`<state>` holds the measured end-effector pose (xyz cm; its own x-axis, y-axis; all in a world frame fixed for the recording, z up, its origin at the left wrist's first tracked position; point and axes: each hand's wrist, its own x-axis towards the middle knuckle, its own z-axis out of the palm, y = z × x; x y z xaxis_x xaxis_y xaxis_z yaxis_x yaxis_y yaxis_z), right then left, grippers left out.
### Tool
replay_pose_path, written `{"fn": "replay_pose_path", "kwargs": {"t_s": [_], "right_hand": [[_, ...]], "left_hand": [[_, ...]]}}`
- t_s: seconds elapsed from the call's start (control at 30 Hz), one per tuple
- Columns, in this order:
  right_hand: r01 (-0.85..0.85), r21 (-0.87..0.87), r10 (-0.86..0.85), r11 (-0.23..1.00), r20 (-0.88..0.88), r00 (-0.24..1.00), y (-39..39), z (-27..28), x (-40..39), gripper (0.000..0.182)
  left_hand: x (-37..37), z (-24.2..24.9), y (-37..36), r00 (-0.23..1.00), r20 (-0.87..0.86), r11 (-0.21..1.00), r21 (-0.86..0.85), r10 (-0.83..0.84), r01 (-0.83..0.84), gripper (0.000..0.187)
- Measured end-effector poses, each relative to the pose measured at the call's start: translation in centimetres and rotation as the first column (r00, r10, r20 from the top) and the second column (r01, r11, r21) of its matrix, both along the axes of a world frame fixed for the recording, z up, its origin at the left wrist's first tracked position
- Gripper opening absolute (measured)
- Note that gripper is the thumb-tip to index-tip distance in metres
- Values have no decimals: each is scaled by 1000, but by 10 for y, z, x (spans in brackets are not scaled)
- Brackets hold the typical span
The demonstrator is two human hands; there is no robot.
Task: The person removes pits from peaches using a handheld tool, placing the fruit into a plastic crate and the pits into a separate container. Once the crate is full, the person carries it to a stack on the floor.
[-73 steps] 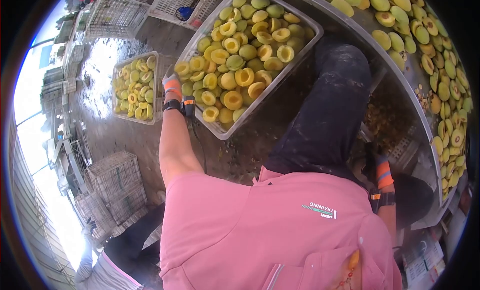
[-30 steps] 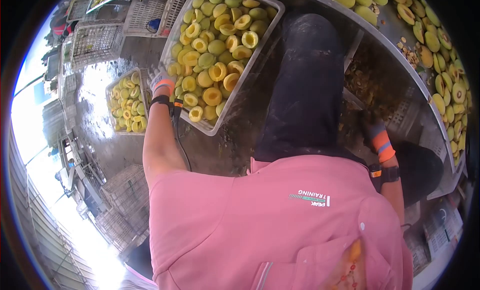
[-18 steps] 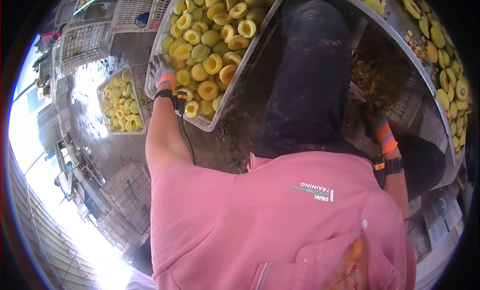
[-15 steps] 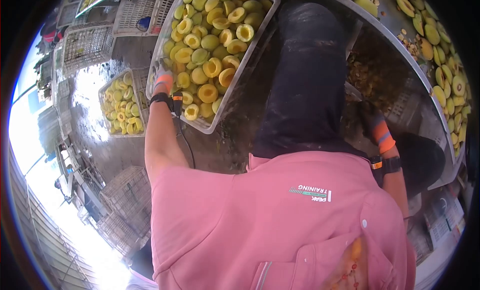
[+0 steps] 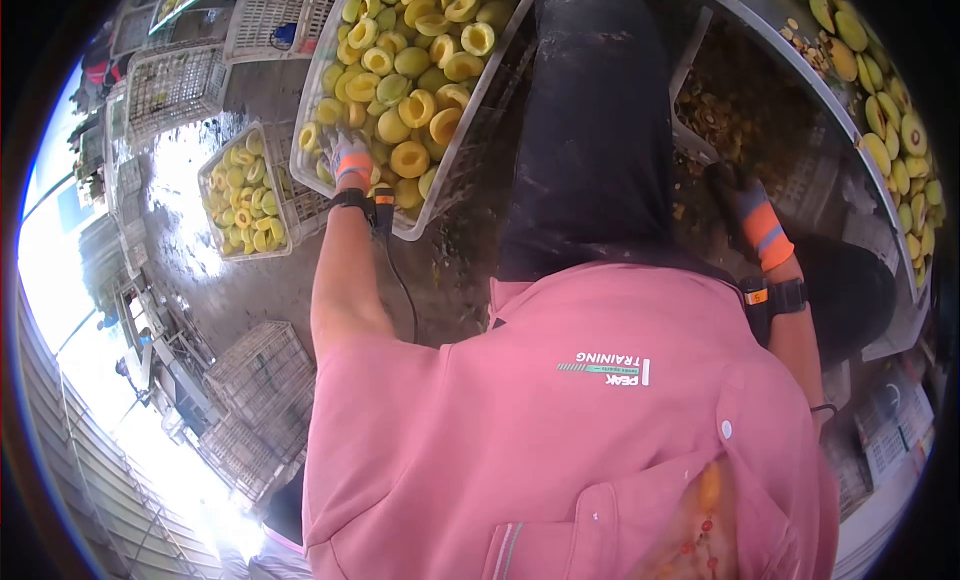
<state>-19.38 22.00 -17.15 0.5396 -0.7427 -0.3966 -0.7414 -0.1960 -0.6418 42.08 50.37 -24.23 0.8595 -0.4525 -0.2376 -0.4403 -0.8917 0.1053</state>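
My left hand, in a grey glove with an orange cuff, lies over the near left corner of a pale plastic crate. Its fingers are stretched out on halved, pitted yellow-green fruit that look like peaches. More halves, some cut side up, fill the crate. On the other side of my leg, my right hand hangs low below the table edge, its dark glove in shadow. Its fingers are blurred against the dark, and I cannot tell whether they hold anything. Close beyond them is a container of brownish scraps.
A grey-rimmed table at the right carries fruit halves and loose pits. A smaller crate of fruit sits on the wet floor to the left. Stacked crates stand behind it. My dark trouser leg lies between both hands.
My left hand has moved right from the crate's side onto the fruit near its corner. My right hand stays low under the table edge. The whole view has shifted slightly.
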Motion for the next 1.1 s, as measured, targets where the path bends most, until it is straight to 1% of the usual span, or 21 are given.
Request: {"fn": "replay_pose_path", "kwargs": {"t_s": [0.03,0.07,0.1,0.17,0.2,0.23,0.27,0.3,0.37,0.43,0.5,0.63,0.67,0.77,0.8,0.87,0.9,0.93,1.0,1.07,1.1], "right_hand": [[-8,-12,8,1000,-1,1000,0,3,0,50],[102,53,-101,993,-11,995,2,19,10,48],[213,116,-211,970,-27,977,3,31,18,47],[271,96,-271,958,-18,962,8,40,18,45],[293,89,-293,952,-12,956,10,41,18,44],[246,64,-247,967,6,969,7,38,16,43],[196,40,-197,980,26,980,4,33,13,41],[146,15,-146,989,49,988,2,29,14,40],[202,72,-206,977,43,978,6,25,19,39],[221,128,-225,967,14,974,7,33,19,39],[188,190,-191,964,-1,982,5,46,27,39],[93,46,-94,995,20,995,1,40,20,39],[95,37,-96,995,26,995,2,42,20,38],[137,71,-141,988,50,989,2,52,19,37],[141,49,-143,989,37,989,2,44,14,37],[136,26,-137,990,12,991,2,47,11,39],[132,23,-132,991,15,991,1,40,8,39],[125,23,-125,992,15,992,3,39,10,39],[110,20,-110,994,-24,994,1,38,2,38],[100,22,-98,995,-96,991,4,81,20,38],[101,26,-100,995,-52,994,5,82,20,38]], "left_hand": [[0,4,-3,1000,-8,999,29,-23,23,61],[4,7,-9,999,-12,997,56,-52,52,60],[7,10,-9,994,7,993,-45,-109,109,60],[2,11,17,978,39,950,-233,-206,209,59],[-1,17,30,992,40,959,-257,-116,122,60],[-7,26,40,999,40,958,-285,-25,35,62],[-19,30,54,992,122,963,-269,11,23,63],[-40,35,59,987,151,976,-217,55,-21,65],[-98,41,54,977,148,987,-72,150,-141,71],[-154,31,44,970,238,980,180,43,-88,81],[-152,38,28,981,83,968,168,176,-188,85],[-127,47,21,927,-175,935,196,331,-297,83],[-140,57,11,939,-68,941,-7,338,-339,77],[-167,78,-28,984,176,990,-129,-30,54,75],[-180,82,-46,942,285,981,-19,-178,191,75],[-180,59,-66,938,193,940,-127,-290,317,73],[-178,47,-69,926,146,911,-177,-349,371,73],[-176,50,-72,936,119,922,-167,-333,349,71],[-171,56,-76,929,94,929,-60,-359,365,71],[-168,66,-74,920,75,922,55,-386,383,71],[-165,67,-76,915,81,915,124,-395,384,71]]}}
